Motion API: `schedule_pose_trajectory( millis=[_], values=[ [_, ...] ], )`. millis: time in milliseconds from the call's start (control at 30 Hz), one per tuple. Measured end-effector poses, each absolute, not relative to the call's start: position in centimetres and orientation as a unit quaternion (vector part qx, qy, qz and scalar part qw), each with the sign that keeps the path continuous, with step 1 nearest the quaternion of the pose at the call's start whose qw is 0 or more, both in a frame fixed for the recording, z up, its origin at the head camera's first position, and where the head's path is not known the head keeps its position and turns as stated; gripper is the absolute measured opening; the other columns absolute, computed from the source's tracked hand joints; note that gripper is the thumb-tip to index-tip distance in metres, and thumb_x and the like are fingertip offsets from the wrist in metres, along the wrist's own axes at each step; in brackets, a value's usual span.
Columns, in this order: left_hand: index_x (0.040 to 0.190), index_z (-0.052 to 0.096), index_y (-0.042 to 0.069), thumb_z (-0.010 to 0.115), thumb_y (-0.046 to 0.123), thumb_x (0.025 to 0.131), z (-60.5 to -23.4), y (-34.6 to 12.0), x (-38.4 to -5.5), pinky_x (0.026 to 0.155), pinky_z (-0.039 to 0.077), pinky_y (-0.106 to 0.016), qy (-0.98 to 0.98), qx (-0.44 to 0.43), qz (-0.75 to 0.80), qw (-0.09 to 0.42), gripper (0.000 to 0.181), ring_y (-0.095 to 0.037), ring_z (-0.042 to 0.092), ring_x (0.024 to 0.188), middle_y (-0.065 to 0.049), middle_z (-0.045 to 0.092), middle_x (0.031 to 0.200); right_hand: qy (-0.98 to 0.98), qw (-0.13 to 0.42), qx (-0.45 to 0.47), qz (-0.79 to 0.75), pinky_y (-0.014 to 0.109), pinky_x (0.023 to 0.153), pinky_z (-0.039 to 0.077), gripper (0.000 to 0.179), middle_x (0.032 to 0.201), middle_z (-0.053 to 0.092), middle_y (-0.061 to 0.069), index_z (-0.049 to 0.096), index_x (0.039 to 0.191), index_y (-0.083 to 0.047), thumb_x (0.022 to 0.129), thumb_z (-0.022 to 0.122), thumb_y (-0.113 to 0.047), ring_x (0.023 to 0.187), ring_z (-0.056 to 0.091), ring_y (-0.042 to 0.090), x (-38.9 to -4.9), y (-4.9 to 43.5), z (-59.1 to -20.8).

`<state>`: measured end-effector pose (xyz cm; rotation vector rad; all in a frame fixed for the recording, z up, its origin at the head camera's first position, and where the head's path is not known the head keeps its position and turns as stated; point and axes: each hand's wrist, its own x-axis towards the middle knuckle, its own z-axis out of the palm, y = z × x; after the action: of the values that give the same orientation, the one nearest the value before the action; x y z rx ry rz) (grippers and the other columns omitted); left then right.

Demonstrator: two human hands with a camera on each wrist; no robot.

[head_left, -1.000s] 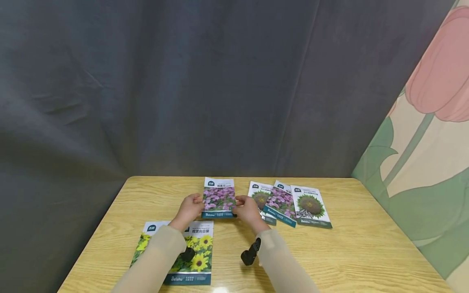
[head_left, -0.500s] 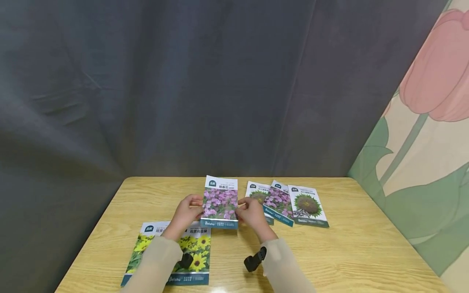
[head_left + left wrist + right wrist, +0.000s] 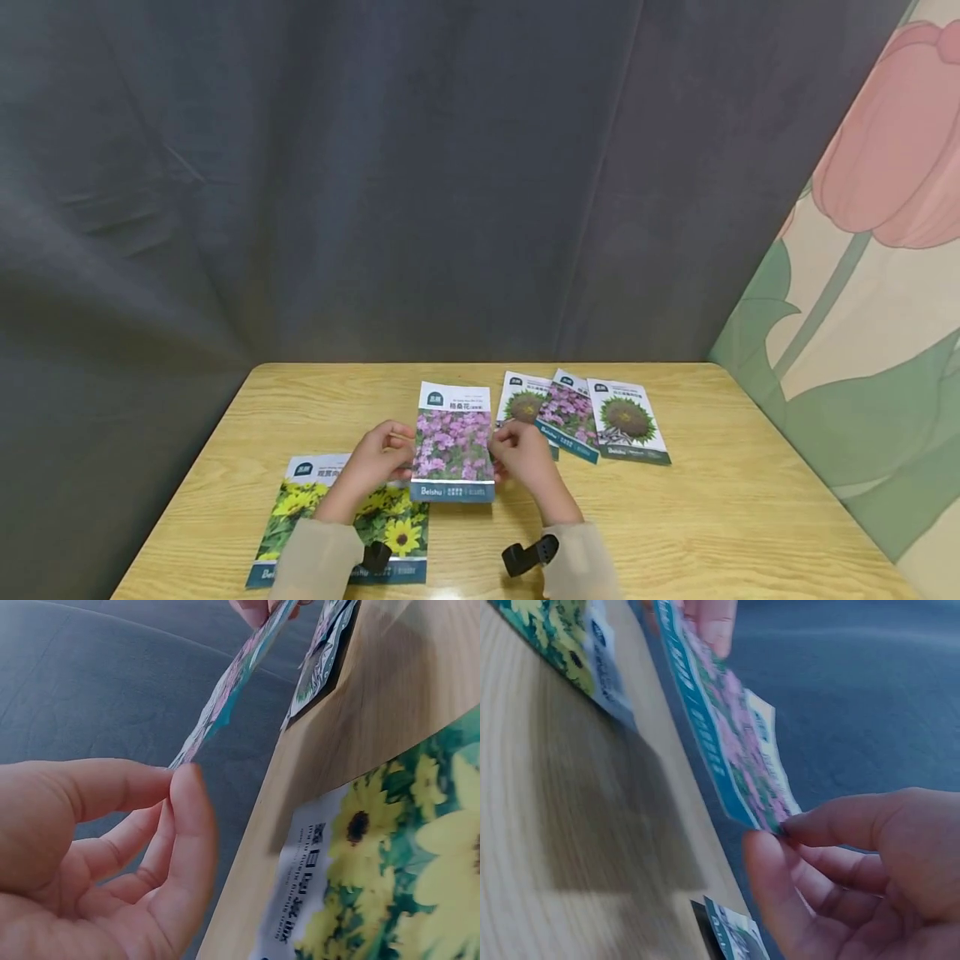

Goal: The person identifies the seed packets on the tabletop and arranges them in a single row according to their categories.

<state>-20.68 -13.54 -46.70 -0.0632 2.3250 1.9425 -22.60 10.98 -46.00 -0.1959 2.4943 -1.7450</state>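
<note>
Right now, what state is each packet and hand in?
Held pink packet: aloft, front showing
Left hand: pinching its left edge
Right hand: pinching its right edge
Yellow packets: face up, partly hidden
Left sunflower packet: face up, partly covered
Other pink packet: askew, face up
Right sunflower packet: lying face up

The flower packet (image 3: 453, 442) was a flat, printed rectangle: a white header with a dark arched logo at its upper left, a photo of massed pink-purple blooms, and a teal band lettered "Beishu" along the bottom. Raised clear of the desk (image 3: 712, 517), header toward the far edge and printed face up toward the head camera, it was pinched at its left side by the left hand (image 3: 378, 457) and at its right by the right hand (image 3: 525, 458).
</note>
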Motion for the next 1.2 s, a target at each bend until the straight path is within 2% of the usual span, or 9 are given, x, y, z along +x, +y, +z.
schedule_pose_trajectory(
  millis=[133,233,400,567,733,1200],
  values=[
    [0.117,0.059,-0.002,0.061,0.003,0.098,-47.1,-13.6,-19.8,0.070,0.061,-0.040,0.762,-0.011,0.644,0.063,0.020,-0.024,0.062,0.080,-0.017,0.058,0.101,0.814,0.062,-0.067,-0.574,0.043,0.057,0.062,0.008,0.072,0.063,0.016,0.064,0.092,0.006,0.097,0.061,0.001,0.054,0.064,0.017,-22.0,11.3,-45.8],
    [0.116,0.058,-0.002,0.061,0.003,0.097,-47.5,-13.6,-19.3,0.071,0.061,-0.040,0.762,-0.008,0.644,0.065,0.019,-0.024,0.062,0.080,-0.016,0.058,0.099,0.811,0.079,-0.071,-0.576,0.043,0.057,0.062,0.005,0.071,0.063,0.014,0.062,0.098,0.007,0.096,0.061,0.003,0.054,0.063,0.015,-21.6,11.4,-45.9],
    [0.114,0.057,-0.003,0.059,0.003,0.098,-47.6,-13.4,-18.8,0.069,0.061,-0.041,0.769,0.004,0.635,0.073,0.018,-0.023,0.061,0.076,-0.015,0.057,0.094,0.809,0.102,-0.076,-0.574,0.041,0.054,0.061,0.011,0.071,0.063,0.013,0.059,0.106,0.009,0.096,0.060,0.004,0.053,0.063,0.015,-21.1,11.6,-46.1],
    [0.111,0.055,-0.003,0.058,0.003,0.099,-47.5,-13.2,-18.5,0.065,0.061,-0.042,0.772,0.021,0.630,0.080,0.014,-0.024,0.061,0.071,-0.015,0.057,0.088,0.822,0.108,-0.079,-0.554,0.037,0.052,0.060,0.006,0.067,0.061,0.010,0.059,0.097,0.007,0.098,0.058,0.001,0.050,0.061,0.014,-21.0,11.8,-46.3],
    [0.105,0.055,-0.002,0.059,0.005,0.100,-47.7,-13.0,-18.4,0.062,0.061,-0.039,0.783,0.028,0.614,0.098,0.010,-0.020,0.062,0.066,-0.013,0.058,0.082,0.834,0.131,-0.085,-0.529,0.034,0.050,0.058,0.011,0.064,0.061,0.009,0.058,0.088,0.003,0.098,0.058,-0.001,0.049,0.061,0.015,-20.9,12.2,-46.5],
    [0.095,0.060,-0.004,0.061,0.003,0.098,-48.1,-12.9,-18.2,0.059,0.060,-0.031,0.799,0.039,0.580,0.153,0.008,-0.014,0.063,0.061,-0.010,0.063,0.073,0.829,0.193,-0.085,-0.518,0.032,0.049,0.058,0.014,0.063,0.062,0.012,0.057,0.082,0.002,0.094,0.062,0.002,0.048,0.061,0.015,-20.3,13.3,-46.3]
  ],
)
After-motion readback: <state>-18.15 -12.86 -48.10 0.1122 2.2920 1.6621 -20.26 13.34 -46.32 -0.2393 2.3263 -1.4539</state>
